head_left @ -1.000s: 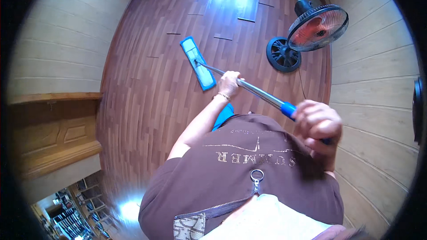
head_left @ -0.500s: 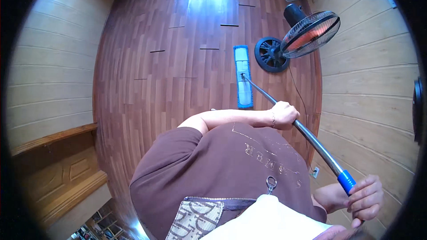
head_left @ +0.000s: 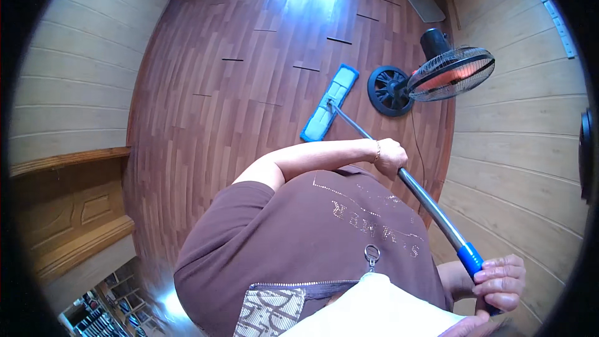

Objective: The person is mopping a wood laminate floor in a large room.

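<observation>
Both hands' grip closed on mop handle [head_left: 430, 209]; blue mop head [head_left: 329, 103] near fan base [head_left: 388, 90], open floor [head_left: 237, 87] leftward.

A light-blue mop pad [head_left: 329, 103], blue-gripped grey handle [head_left: 430, 209], black fan [head_left: 430, 75], red-brown plank floor [head_left: 237, 87].

My left arm crosses in front of my chest, bent at the elbow, forearm bare and running toward my right. My left hand [head_left: 392, 157] is curled into a fist, knuckles up, a thin bracelet at the wrist. My right hand [head_left: 499, 282] sits low by my right hip, fingers [head_left: 493, 274] folded tight, nails facing up, wrist tucked against my side.
</observation>
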Demonstrator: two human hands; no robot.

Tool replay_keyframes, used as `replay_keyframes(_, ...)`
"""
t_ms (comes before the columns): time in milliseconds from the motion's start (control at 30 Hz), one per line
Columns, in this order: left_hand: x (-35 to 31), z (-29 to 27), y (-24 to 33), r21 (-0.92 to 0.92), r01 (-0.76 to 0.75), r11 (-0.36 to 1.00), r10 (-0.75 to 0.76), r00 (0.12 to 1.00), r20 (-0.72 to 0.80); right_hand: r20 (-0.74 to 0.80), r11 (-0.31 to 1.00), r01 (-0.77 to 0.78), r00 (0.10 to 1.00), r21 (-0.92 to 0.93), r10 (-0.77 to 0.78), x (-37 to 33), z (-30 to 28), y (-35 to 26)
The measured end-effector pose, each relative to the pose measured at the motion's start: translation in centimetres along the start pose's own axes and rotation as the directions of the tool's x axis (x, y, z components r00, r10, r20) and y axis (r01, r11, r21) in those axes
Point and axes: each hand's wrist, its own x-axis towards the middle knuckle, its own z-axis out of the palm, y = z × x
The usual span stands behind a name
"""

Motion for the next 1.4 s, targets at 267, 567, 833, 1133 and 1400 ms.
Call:
replay_keyframes(267,-1.6,-0.6,1.5,-0.106,0.096,0.99,-0.096,0.995,0.008,0.01,0.97,0.197,0.98,0.142,-0.201,2.0,-2.5,3.5)
replay_keyframes(567,-1.6,1.0,1.0,-0.129,0.202,0.971,-0.225,0.954,-0.198,0.031,0.95,0.196,0.977,0.244,-0.209,-0.4,-2.4,4.8)
replay_keyframes(833,-1.2,2.0,0.5,-0.131,0.213,0.968,-0.242,0.93,-0.275,0.081,0.972,0.097,0.99,0.212,-0.117,-1.7,-2.1,4.0)
replay_keyframes(1133,-2.1,6.7,-2.3,-0.049,0.296,0.954,-0.287,0.853,-0.436,-0.235,0.987,-0.084,0.965,0.14,0.116,-8.0,7.0,-0.4)
replay_keyframes(1400,-0.9,9.9,-4.2,-0.031,0.269,0.963,-0.241,0.8,-0.549,-0.111,0.977,-0.181,0.975,0.115,0.194,-11.0,8.3,-1.5)
